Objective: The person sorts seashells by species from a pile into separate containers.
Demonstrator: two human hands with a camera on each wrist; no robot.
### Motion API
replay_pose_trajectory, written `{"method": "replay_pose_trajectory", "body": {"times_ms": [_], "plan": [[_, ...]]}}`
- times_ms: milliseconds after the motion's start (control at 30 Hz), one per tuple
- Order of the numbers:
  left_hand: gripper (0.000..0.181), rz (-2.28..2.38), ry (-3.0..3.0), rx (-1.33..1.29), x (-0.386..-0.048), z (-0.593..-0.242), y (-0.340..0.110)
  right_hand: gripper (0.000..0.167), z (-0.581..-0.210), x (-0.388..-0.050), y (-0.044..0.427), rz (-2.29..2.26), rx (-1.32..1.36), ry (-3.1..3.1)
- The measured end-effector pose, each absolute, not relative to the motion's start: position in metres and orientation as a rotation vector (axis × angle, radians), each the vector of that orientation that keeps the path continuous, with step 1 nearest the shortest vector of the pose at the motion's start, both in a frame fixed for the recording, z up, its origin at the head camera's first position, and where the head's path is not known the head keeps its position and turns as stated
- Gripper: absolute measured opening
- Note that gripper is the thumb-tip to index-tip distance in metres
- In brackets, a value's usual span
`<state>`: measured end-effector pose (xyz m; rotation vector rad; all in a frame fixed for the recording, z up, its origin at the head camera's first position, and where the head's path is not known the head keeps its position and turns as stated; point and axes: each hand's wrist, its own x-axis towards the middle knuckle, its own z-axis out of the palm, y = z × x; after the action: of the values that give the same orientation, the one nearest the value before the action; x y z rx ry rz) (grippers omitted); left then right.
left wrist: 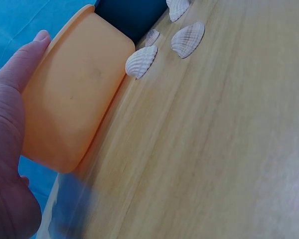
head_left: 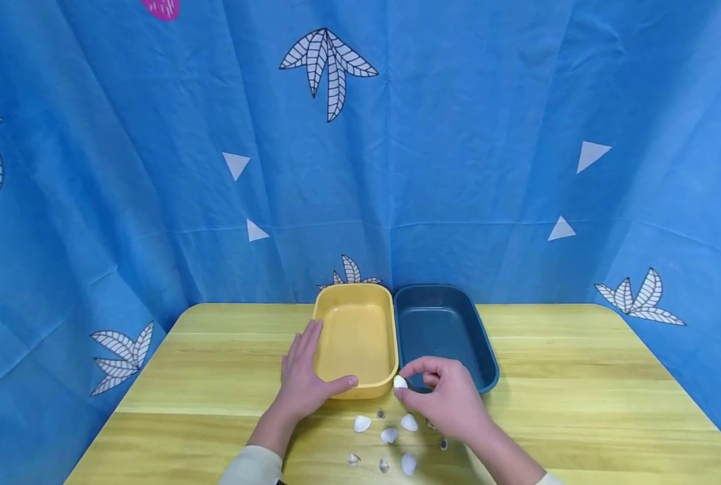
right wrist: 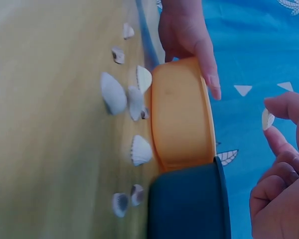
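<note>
Between thumb and forefinger my right hand (head_left: 448,397) pinches a small white seashell (head_left: 400,382), just above the near rims where the two trays meet. The right wrist view shows this shell (right wrist: 267,119) held at the fingertips. My left hand (head_left: 305,380) rests on the left side and near rim of the yellow tray (head_left: 360,389), fingers straight and thumb over the edge. That tray's inside looks bare. Against its right side stands a dark blue tray (head_left: 487,364), partly hidden by my right hand.
Several seashells lie on the wooden table (head_left: 215,377) in front of the trays, among them a white shell (head_left: 408,464) near the front and a small dark shell (head_left: 443,444) by my right wrist. A blue patterned curtain (head_left: 457,168) hangs behind the table.
</note>
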<state>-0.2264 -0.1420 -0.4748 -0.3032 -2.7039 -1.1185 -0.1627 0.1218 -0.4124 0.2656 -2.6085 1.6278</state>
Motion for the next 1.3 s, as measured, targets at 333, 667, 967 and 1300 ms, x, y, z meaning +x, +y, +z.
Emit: {"method": "replay_pose_trajectory", "body": {"times_ms": [333, 667, 967, 1300], "plan": [[0.122, -1.106, -2.697, -0.309, -0.228, -0.477, -0.141, 0.015, -0.409, -0.2, 0.104, 1.582, 0.291, -2.567], [0.123, -1.112, -2.691, -0.299, -0.227, -0.478, -0.141, 0.015, -0.409, -0.229, 0.09, 1.613, 0.165, -2.56], [0.123, -1.1, -2.697, -0.291, -0.227, -0.477, -0.143, 0.016, -0.412, -0.249, 0.08, 1.721, 0.091, -2.475], [0.12, -1.124, -2.684, -0.306, -0.225, -0.475, -0.142, 0.018, -0.419, -0.267, 0.075, 1.708, 0.023, -2.449]]}}
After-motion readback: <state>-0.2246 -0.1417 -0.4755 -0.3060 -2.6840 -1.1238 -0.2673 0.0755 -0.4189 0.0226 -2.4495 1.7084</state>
